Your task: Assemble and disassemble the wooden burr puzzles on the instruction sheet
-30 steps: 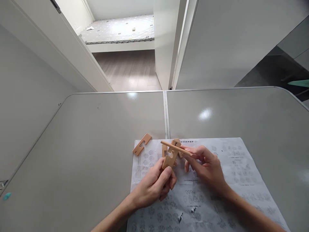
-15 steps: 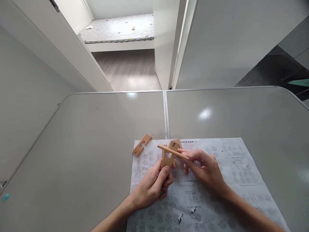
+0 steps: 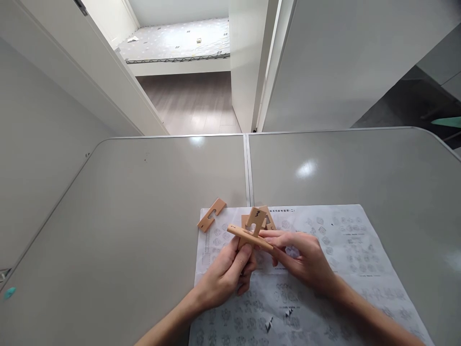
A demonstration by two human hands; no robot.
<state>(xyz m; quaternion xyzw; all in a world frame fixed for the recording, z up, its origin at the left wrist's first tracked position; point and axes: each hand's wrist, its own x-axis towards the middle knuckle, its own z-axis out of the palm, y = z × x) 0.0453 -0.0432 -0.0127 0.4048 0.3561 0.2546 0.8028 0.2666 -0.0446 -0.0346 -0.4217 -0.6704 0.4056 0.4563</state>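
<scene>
My left hand (image 3: 228,276) is closed on the lower end of a notched wooden puzzle piece marked 3 (image 3: 257,215), which stands up from its grip. My right hand (image 3: 304,252) pinches the right end of a second wooden puzzle piece (image 3: 236,231), which lies across the first at its slot. A small mark shows on that piece's left end. How deeply the two interlock I cannot tell. Behind them, partly hidden, more wooden pieces (image 3: 270,222) lie on the paper. Another notched piece (image 3: 204,224) rests apart, to the left, at the paper's upper left corner.
A large printed sheet (image 3: 360,298) with rows of small diagrams lies under my hands on the grey table (image 3: 126,230). Torn dark-and-white spots (image 3: 269,325) show near its front. A metal seam (image 3: 248,168) divides the tabletop. Beyond stand a doorway and a bed (image 3: 176,43).
The crosswise piece has moved down and left against the piece marked 3, and turned so that its upper face shows. My right hand has moved slightly left and down with it.
</scene>
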